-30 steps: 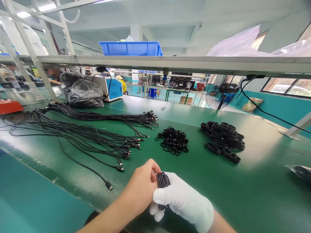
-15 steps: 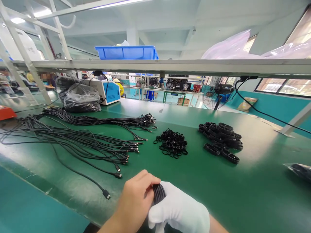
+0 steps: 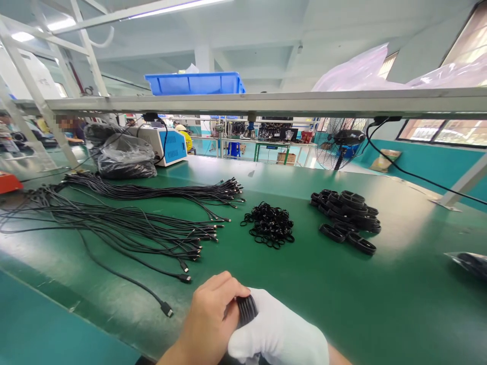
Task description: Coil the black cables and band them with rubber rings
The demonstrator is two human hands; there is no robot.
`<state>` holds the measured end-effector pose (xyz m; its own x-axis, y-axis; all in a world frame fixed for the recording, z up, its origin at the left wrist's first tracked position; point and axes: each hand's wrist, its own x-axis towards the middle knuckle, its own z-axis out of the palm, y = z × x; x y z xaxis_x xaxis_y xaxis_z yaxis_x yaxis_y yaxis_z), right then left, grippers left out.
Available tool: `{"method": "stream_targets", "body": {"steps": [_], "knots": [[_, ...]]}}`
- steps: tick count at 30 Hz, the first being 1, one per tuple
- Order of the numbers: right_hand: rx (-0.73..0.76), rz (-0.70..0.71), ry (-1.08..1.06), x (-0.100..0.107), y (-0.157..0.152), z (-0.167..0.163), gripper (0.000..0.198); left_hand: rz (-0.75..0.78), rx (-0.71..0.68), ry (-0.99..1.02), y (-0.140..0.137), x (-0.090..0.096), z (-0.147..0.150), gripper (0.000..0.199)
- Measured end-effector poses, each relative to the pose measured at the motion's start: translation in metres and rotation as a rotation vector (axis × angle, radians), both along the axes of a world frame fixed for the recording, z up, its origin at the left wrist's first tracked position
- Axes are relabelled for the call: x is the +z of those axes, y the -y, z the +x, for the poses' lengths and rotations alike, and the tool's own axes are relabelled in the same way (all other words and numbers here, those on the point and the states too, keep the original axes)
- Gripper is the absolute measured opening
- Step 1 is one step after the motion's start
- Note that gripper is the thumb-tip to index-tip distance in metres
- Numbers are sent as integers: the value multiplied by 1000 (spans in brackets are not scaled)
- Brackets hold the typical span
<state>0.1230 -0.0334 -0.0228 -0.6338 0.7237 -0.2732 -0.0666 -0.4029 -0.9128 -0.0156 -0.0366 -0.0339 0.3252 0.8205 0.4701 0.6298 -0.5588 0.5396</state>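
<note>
At the table's near edge, a black cable wound into a coil (image 3: 247,309) is gripped between my two hands. My bare left hand (image 3: 213,314) closes on its left side, fingertips over the top. My right hand (image 3: 274,324), in a white glove, wraps round it from the right with the thumb across the front. The lower part of the coil is hidden by the hands. Left of them lie loose black cables (image 3: 152,228) with their metal plugs pointing right. A heap of small black rings (image 3: 269,223) lies ahead, and a pile of coiled cables (image 3: 348,210) is farther right.
A shelf beam (image 3: 266,103) crosses above the green table (image 3: 281,268), with a blue bin (image 3: 196,83) on it. A blue-and-white machine (image 3: 162,144) and a plastic-wrapped bundle (image 3: 125,154) stand at the back left. A clear bag (image 3: 467,266) lies at the right edge.
My hands stay closed round the coil, and the right thumb has shifted slightly left and down across it. The view has tilted a little; the things on the table lie as before.
</note>
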Motion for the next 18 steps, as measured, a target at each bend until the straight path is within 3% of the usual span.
{"method": "stream_targets", "body": {"steps": [3,9,18], "knots": [[18,-7,103,-3,-1,2,6,-68,-37,45,-2,4,-3,31],[23,-21,12,-10,-5,9,6,-330,-162,93,-7,12,-11,39],[25,-4,28,-8,-7,10,9,-211,-252,-16,-6,3,-12,41]]}}
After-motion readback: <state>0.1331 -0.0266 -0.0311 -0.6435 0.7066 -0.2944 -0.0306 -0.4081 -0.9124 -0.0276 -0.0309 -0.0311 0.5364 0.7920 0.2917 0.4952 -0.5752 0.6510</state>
